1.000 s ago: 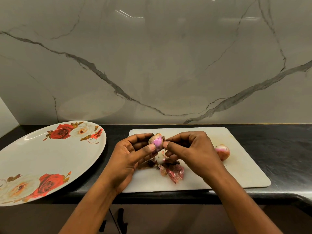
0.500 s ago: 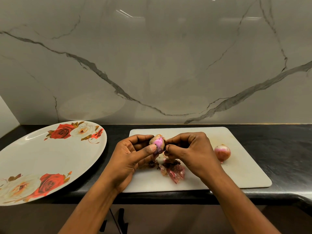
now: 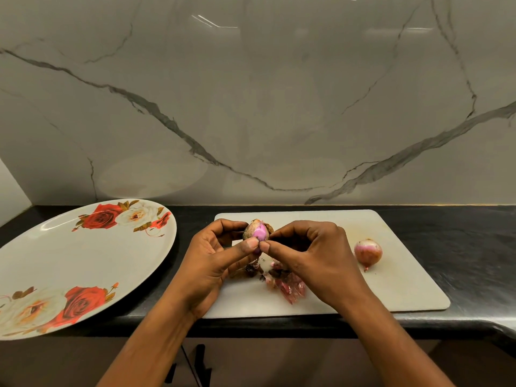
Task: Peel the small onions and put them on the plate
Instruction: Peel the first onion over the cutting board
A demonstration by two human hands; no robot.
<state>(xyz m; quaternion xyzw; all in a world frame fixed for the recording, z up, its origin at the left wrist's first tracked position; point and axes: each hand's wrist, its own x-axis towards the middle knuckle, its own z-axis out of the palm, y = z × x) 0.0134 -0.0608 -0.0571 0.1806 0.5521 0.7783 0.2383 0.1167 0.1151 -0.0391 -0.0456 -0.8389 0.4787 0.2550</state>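
Where black counter [image 3: 460,247] meets marble wall, rose-printed plate [image 3: 83,261] is set at left, white cutting board [image 3: 405,275] beside it at right. Left hand [image 3: 212,261] and right hand [image 3: 312,255] are held over board, fingers curled. Partly peeled small onion [image 3: 258,231] is gripped between them: clasped by left fingers and thumb, pinched low by right thumb and forefinger. Long axis roughly upright, pink flesh turned toward camera. Second onion [image 3: 367,252] is laid on board right of right hand, tail pointed toward near edge. Peelings [image 3: 290,287] are heaped below hands.

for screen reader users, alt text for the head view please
Left hand and right hand pinch a partly peeled onion over a white cutting board. A second onion and peels lie on it; a floral plate sits left.
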